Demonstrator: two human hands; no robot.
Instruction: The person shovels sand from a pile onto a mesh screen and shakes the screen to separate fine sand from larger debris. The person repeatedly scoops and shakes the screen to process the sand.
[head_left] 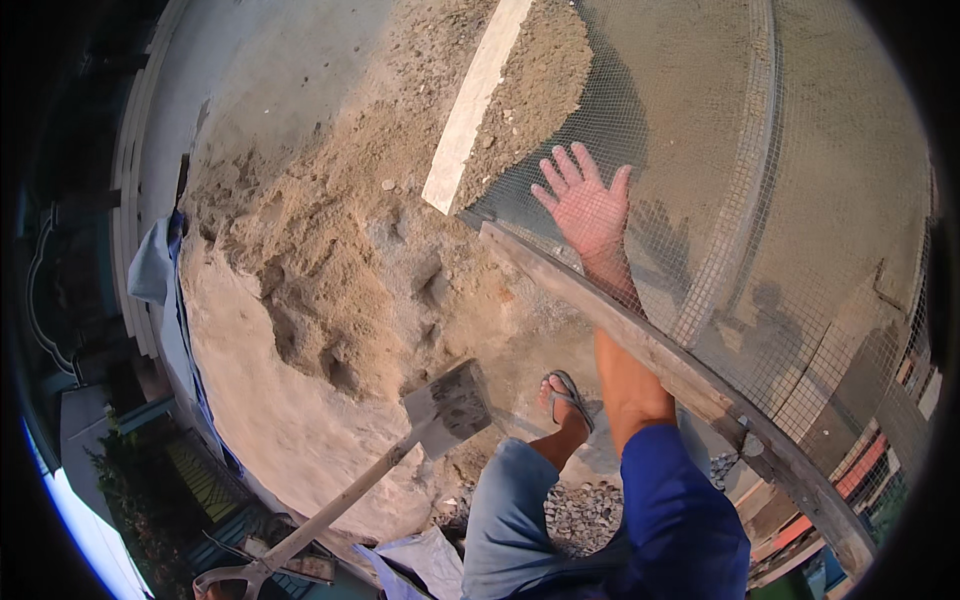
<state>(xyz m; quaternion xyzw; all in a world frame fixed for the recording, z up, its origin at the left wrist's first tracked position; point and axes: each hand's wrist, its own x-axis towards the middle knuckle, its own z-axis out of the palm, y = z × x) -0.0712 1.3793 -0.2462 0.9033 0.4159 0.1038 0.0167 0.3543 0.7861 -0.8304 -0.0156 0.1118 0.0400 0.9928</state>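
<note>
My right hand (585, 205) is seen palm up, fingers spread, beneath a wire mesh screen (740, 260); whether it touches the mesh I cannot tell. My forearm passes under the screen's wooden edge beam (650, 350). Just beyond the hand, sand and small stones (545, 95) lie at the screen's upper left beside a pale wooden strip (470, 120). A shovel (445, 405) with a wooden handle leans across the lower left, near a sand pile (340, 280). My left hand does not show.
Blue-edged sheeting (160, 260) borders the pile on the left. My sandalled foot (565, 400) stands below the beam, near gravel (585, 520). A white sack (420, 560) lies at the bottom, and boards (870, 470) lie beneath the screen at the lower right.
</note>
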